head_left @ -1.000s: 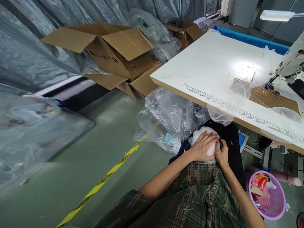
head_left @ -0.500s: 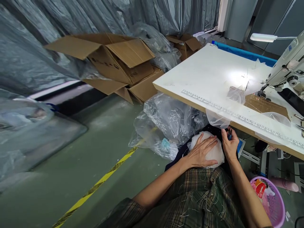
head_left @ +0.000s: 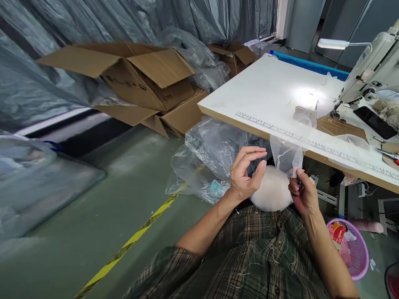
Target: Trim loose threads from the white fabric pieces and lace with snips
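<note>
My left hand (head_left: 247, 174) is raised with fingers and thumb apart, holding nothing, just above a rounded stack of white sheer fabric pieces (head_left: 271, 191) on my lap. At the table edge a sheer white fabric piece (head_left: 285, 155) hangs down. Its lower corner is pinched between thumb and fingers of my right hand (head_left: 304, 193). A small dark-blue tool (head_left: 299, 182), which looks like thread snips, also sits in that hand, mostly hidden by the fingers.
The white sewing table (head_left: 249, 91) has a printed ruler along its front edge. A sewing machine (head_left: 361, 70) and a phone (head_left: 375, 122) are at right. Cardboard boxes (head_left: 146, 83) and clear plastic bags (head_left: 205, 153) lie left. A purple basket (head_left: 363, 253) stands on the floor.
My left hand has lifted off the white stack and opened above it. My right hand now pinches the hanging fabric, which reaches lower from the table. The view has shifted slightly right.
</note>
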A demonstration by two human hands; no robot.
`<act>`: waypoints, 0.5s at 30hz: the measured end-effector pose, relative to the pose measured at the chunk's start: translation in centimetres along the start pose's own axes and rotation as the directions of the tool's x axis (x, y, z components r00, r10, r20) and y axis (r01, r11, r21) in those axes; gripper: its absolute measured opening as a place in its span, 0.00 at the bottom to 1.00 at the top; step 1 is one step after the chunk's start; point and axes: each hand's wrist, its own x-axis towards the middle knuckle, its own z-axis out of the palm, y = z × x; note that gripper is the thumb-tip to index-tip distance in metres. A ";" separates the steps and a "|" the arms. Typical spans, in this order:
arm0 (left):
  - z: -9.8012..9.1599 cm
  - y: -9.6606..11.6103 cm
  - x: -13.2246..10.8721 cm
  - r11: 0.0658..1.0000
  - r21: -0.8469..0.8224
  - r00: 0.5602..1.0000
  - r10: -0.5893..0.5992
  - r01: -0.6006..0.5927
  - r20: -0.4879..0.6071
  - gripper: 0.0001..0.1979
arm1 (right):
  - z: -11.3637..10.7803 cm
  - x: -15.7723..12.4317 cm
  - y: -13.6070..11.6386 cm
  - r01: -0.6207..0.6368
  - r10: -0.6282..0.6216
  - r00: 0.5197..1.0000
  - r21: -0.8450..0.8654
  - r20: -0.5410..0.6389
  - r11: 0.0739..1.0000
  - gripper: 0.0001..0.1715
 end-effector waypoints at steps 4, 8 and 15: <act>-0.2 1.4 0.3 0.994 -0.094 0.993 0.068 -0.059 0.094 0.08 | -0.6 -2.4 -0.1 0.214 -0.172 0.972 -0.304 0.159 0.928 0.15; 0.2 1.3 -0.6 0.973 -0.229 0.942 0.102 -0.027 0.319 0.08 | -0.9 -5.2 -0.4 0.421 -0.219 0.880 -0.478 0.422 0.771 0.08; 1.7 -0.8 -3.9 0.650 -0.286 0.504 -0.174 0.704 0.846 0.33 | -1.5 -5.8 -0.2 0.330 -0.090 0.904 -0.551 0.417 0.766 0.09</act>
